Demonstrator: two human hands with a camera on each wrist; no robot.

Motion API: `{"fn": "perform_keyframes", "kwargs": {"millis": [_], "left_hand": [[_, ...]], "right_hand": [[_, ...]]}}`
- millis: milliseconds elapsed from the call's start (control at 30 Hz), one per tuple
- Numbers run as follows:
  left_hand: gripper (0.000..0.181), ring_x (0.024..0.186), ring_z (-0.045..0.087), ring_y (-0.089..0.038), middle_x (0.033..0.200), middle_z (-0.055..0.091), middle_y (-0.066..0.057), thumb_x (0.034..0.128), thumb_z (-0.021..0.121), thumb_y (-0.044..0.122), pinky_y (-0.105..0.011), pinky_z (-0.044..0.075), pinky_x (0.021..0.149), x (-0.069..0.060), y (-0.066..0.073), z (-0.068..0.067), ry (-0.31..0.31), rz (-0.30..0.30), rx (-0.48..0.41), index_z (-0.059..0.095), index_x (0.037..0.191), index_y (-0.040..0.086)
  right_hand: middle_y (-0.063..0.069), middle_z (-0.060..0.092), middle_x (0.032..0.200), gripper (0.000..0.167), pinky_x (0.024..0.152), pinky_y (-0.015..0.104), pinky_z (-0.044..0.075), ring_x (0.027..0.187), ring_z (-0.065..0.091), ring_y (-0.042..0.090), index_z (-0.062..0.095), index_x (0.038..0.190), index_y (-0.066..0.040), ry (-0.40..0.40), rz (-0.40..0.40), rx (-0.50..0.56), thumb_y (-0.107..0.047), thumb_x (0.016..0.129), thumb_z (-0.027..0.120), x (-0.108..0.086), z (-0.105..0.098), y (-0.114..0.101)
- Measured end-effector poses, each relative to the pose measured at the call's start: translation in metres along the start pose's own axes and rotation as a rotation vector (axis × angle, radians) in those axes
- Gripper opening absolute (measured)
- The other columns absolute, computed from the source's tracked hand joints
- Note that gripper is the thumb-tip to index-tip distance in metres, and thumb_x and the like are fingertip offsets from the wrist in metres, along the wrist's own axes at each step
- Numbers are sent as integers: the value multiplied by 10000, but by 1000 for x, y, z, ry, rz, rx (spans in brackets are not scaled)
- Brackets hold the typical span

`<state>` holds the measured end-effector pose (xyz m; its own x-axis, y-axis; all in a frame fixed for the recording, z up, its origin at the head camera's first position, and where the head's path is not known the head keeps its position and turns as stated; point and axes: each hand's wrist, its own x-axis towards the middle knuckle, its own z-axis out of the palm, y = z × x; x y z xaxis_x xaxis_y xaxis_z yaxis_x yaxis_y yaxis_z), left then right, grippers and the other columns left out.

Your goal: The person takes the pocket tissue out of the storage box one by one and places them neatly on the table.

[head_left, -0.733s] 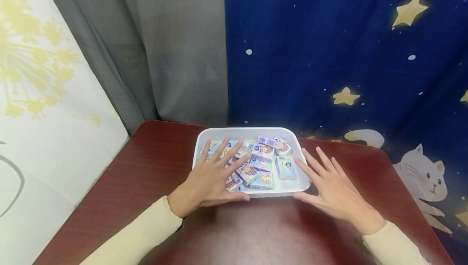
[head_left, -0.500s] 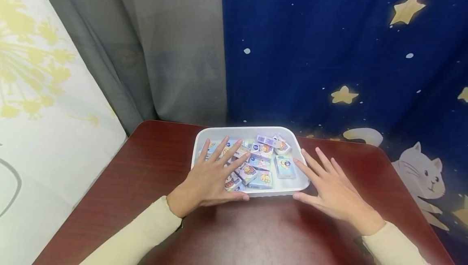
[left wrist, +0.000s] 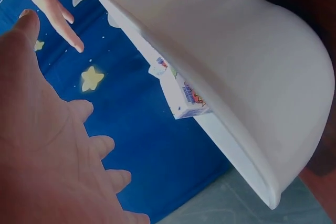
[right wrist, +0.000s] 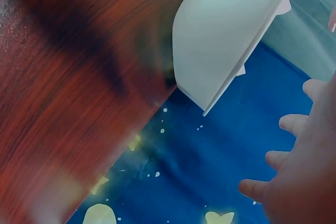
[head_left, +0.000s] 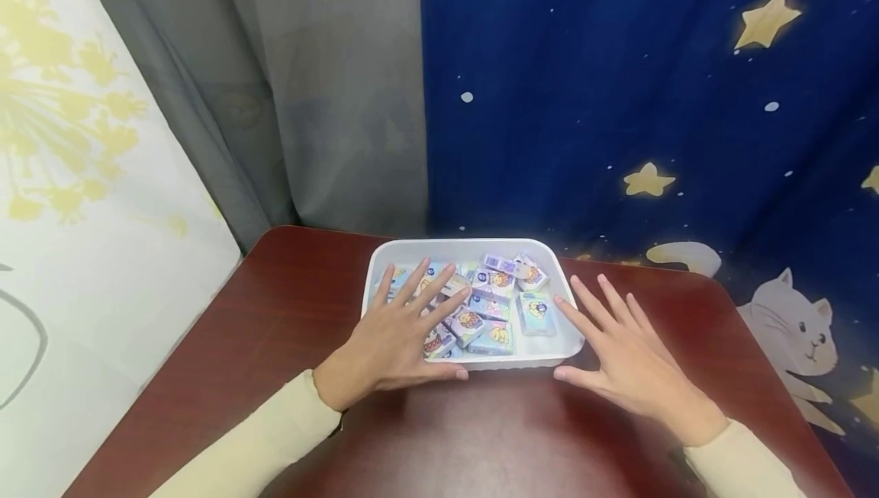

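Note:
A white tray (head_left: 474, 363) stands on the table, holding several small pastel boxes; one box (head_left: 537, 315) lies apart at its right side. My left hand (head_left: 394, 338) is spread palm down above the tray's left part, hiding some boxes, and grips nothing. Beside the tray's right edge my right hand (head_left: 632, 353) is spread too, with nothing held. In the left wrist view the left hand (left wrist: 47, 129) is apart from the tray wall (left wrist: 236, 61), and a box (left wrist: 181, 95) shows over the rim. The right wrist view shows the right hand (right wrist: 304, 166) clear of the tray (right wrist: 220, 35).
The dark red table (head_left: 275, 315) extends around the tray on both sides and in front. Behind it hang a grey curtain (head_left: 350, 101) and a blue curtain (head_left: 536, 139) with stars and a cat. A white patterned cloth (head_left: 103, 269) hangs at the left.
My right hand has shifted very slightly to the right, away from the tray. The left hand, the tray and the boxes look the same.

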<state>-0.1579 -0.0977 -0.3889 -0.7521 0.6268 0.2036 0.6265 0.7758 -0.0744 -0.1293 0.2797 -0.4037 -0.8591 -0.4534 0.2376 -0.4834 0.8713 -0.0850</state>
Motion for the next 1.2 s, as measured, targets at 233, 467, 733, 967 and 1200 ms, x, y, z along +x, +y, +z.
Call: {"fn": "perform_keyframes", "kwargs": {"millis": [233, 467, 733, 967, 1200], "left_hand": [[1094, 1678, 83, -432, 1845, 110, -27, 861, 506, 962, -755, 76, 1280, -4, 0, 2, -36, -39, -13, 327, 1744, 342], [1107, 1671, 117, -447, 1843, 132, -29, 840, 539, 966, -773, 92, 1269, -6, 1, 5, -36, -55, -20, 349, 1737, 347], [1106, 1669, 130, -444, 1837, 168, -44, 839, 535, 965, -780, 80, 1265, -8, -5, 11, -76, -81, -27, 362, 1734, 338], [1098, 1670, 130, -440, 1827, 207, -56, 846, 535, 965, -773, 98, 1269, -15, -14, 17, -59, -94, -21, 391, 1724, 322], [1067, 1669, 160, -420, 1811, 266, -68, 853, 544, 954, -777, 120, 1265, -27, -25, 21, -15, -119, -14, 458, 1695, 304]], "right_hand": [[90, 219, 1822, 988, 1303, 703, 70, 1680, 52, 425, 377, 1731, -296, -21, 7, 29, -757, 927, 720, -3, 2, -1], [89, 218, 1822, 996, 1286, 737, 91, 1671, 62, 461, 372, 1732, -303, -37, 30, 35, -736, 917, 747, -7, 5, 0], [100, 198, 1826, 978, 1287, 742, 56, 1672, 45, 462, 374, 1732, -290, -59, 71, 60, -712, 932, 747, -14, 9, 11], [84, 156, 1837, 1006, 1309, 664, -56, 1675, 30, 451, 348, 1741, -281, -56, 120, 55, -710, 926, 752, -24, 14, 21], [92, 160, 1835, 1009, 1308, 634, -101, 1672, 43, 461, 349, 1739, -287, -23, 131, 34, -689, 918, 775, -34, 14, 30]]}}
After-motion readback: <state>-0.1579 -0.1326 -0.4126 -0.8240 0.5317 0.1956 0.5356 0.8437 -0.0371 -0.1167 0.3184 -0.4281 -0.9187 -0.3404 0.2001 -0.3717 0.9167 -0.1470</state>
